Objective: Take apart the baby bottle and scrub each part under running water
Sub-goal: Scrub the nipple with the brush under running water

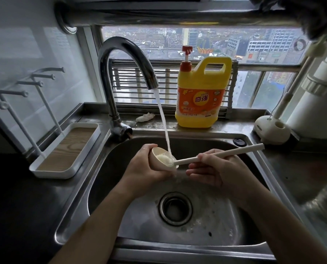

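Left hand [145, 169] grips the cream bottle part [158, 161] under the stream [163, 121], right hand [214, 169] holds the brush [222, 154], and wet grip may drop the part into the sink [225, 218].

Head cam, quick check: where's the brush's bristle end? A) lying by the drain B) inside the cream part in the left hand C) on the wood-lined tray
B: the right hand grips the brush by its handle, and its bristles sit inside the cream part, which the left hand holds under the water stream.
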